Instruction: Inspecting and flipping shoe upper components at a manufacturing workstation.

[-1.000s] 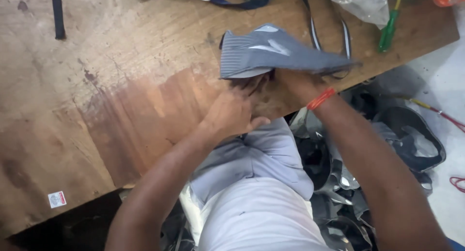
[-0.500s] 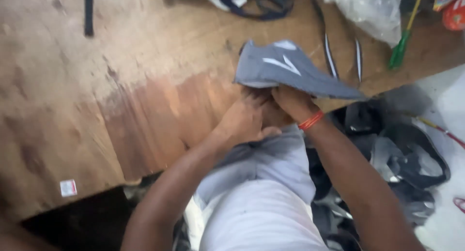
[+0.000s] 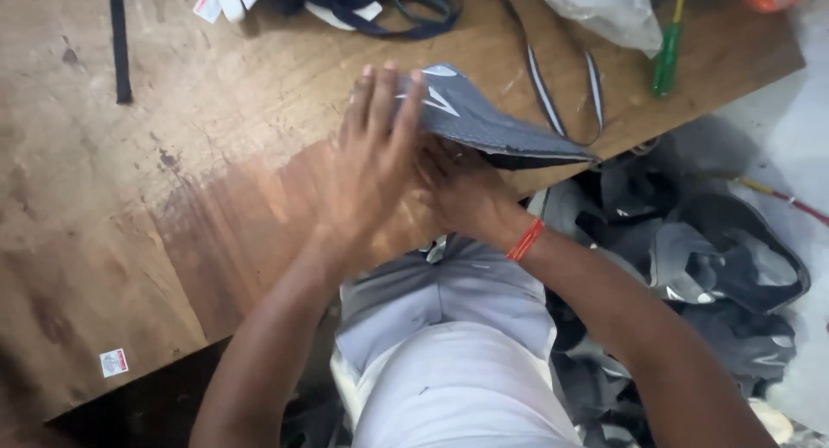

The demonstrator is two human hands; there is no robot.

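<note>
A grey knitted shoe upper (image 3: 484, 124) with white marks lies over the near edge of the wooden table (image 3: 173, 180). My left hand (image 3: 373, 167) is flat with straight fingers, pressing on the upper's left end. My right hand (image 3: 466, 197), with an orange band at the wrist, grips the same piece from underneath, its fingers partly hidden by the fabric.
A green-handled screwdriver (image 3: 667, 55), a clear plastic bag (image 3: 596, 7) and dark straps (image 3: 561, 94) lie at the table's far right. More dark straps (image 3: 380, 3) sit at the back. A pile of grey and black shoe uppers (image 3: 708, 258) lies on the floor to the right.
My left hand has come up from beneath the grey upper and now lies flat on its left end. The upper has tilted and shifted slightly left.
</note>
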